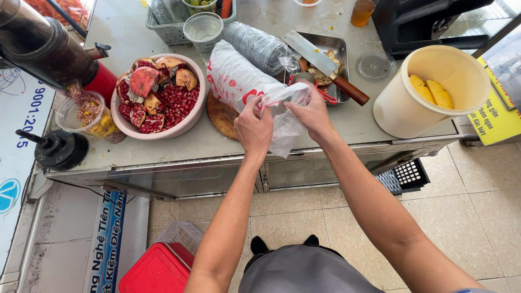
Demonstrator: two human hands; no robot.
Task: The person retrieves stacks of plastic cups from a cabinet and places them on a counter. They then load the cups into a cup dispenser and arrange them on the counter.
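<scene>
Thin white plastic, a bag [282, 116], is being pinched by both the left hand [253, 129] and the right hand [313, 113] at the counter's [353, 122] front edge, beside a pink bowl [187, 122] holding pomegranate.

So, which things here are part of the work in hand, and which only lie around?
In hand:
left hand
right hand
plastic bag

Lying about:
pomegranate bowl
cleaver
metal tray
cream bucket
plastic cup
</scene>
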